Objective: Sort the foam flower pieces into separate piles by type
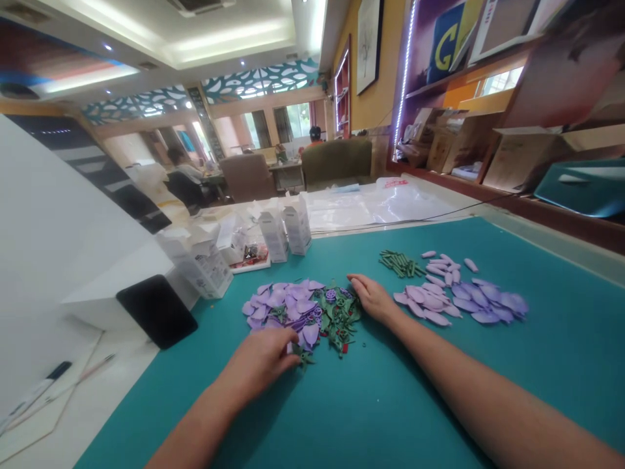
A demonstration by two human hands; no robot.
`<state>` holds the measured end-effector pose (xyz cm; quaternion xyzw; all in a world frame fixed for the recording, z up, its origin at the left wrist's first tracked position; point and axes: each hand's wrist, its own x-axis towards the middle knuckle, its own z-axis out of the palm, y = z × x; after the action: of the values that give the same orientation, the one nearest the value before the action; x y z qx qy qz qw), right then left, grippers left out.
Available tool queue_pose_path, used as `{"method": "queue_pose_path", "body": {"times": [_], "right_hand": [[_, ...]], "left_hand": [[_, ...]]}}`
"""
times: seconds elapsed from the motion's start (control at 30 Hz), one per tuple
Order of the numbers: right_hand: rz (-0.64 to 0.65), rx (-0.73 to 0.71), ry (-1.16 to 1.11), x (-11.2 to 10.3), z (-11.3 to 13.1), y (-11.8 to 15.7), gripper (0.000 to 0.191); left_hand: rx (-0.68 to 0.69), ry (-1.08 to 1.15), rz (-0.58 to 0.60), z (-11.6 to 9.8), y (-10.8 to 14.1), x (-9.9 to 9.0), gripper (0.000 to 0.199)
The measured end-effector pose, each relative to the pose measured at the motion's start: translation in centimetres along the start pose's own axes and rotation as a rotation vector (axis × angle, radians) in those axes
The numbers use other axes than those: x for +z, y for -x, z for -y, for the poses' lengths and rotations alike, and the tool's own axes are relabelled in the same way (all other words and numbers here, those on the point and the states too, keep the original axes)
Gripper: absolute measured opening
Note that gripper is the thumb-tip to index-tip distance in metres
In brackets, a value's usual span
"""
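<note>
Petal pile (288,307) on teal cutting mat (390,404)

From the head camera, the left hand (258,361) sits at the pile's near edge, its fingers pressed together and curled down onto the purple and green pieces; whether it pinches anything cannot be told. The right hand (374,298) lies spread only slightly, fingertips resting on green leaves (344,319) at the pile's right side. Farther right lie loose lilac petals (459,296), with a bundle of green sticks (399,264) just beyond the hand. White cartons (273,234) stand past the mat's far edge, near a sheet of clear plastic (375,203). A seated person (183,172) is well back.
</note>
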<state>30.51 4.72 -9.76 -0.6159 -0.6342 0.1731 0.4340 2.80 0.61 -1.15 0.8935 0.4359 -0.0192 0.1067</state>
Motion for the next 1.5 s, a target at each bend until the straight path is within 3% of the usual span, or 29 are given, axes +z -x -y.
{"method": "queue_pose_path", "body": {"times": [0.17, 0.57, 0.67, 0.8, 0.97, 1.23, 1.5], "right_hand": [[0.016, -0.02, 0.006, 0.2, 0.4, 0.4, 0.037], [0.021, -0.071, 0.02, 0.5, 0.0, 0.5, 0.037], [0.017, -0.065, 0.02, 0.6, -0.1, 0.5, 0.038], [0.028, -0.073, 0.026, 0.6, -0.2, 0.4, 0.037], [0.06, -0.049, 0.045, 0.6, -0.1, 0.4, 0.037], [0.079, -0.045, 0.043, 0.4, 0.1, 0.3, 0.036], [0.071, -0.06, 0.037, 0.5, -0.1, 0.3, 0.034]], "left_hand": [[-0.051, -0.093, 0.025, -1.8, 0.1, 1.5, 0.016], [0.009, -0.113, -0.011, -6.0, -0.9, 2.3, 0.015], [-0.035, -0.086, -0.089, -4.7, -1.7, 1.3, 0.023], [-0.2, -0.119, -0.198, -0.1, -2.9, -1.3, 0.023], [-0.275, -0.143, -0.128, 3.9, -4.4, -2.2, 0.018], [-0.28, -0.208, 0.041, 3.6, -6.5, -1.1, 0.027], [-0.307, -0.211, 0.084, 3.2, -7.5, -0.9, 0.029]]}}
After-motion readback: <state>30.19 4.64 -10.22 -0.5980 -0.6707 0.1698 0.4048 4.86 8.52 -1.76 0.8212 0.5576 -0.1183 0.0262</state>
